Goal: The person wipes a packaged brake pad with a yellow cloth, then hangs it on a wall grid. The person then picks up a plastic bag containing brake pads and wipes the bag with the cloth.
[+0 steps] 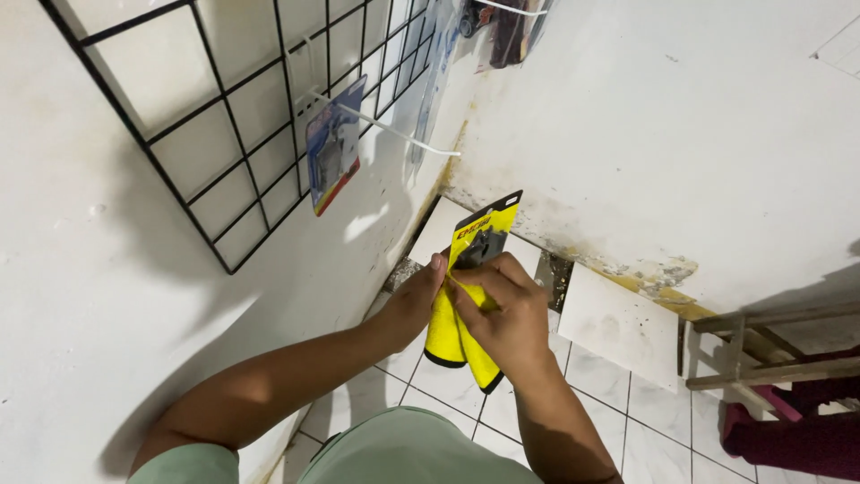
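Observation:
Both of my hands hold yellow-and-black carded packages [473,251] in front of a wall corner. My left hand [414,303] grips them from the left side, thumb on the front. My right hand [508,315] covers the middle from the right, fingers curled over the card. There look to be two cards, fanned apart at the bottom. A small dark item sits under the clear blister near the top. A blue-and-red carded package [333,148] hangs on a white hook [394,133] up and to the left.
A black wire grid panel [235,116] is fixed to the left wall, with more hanging packages [502,27] at the top. Loose white tiles [620,324] lean at the wall's foot. A wooden frame [770,345] and dark red cloth [797,430] sit at the right.

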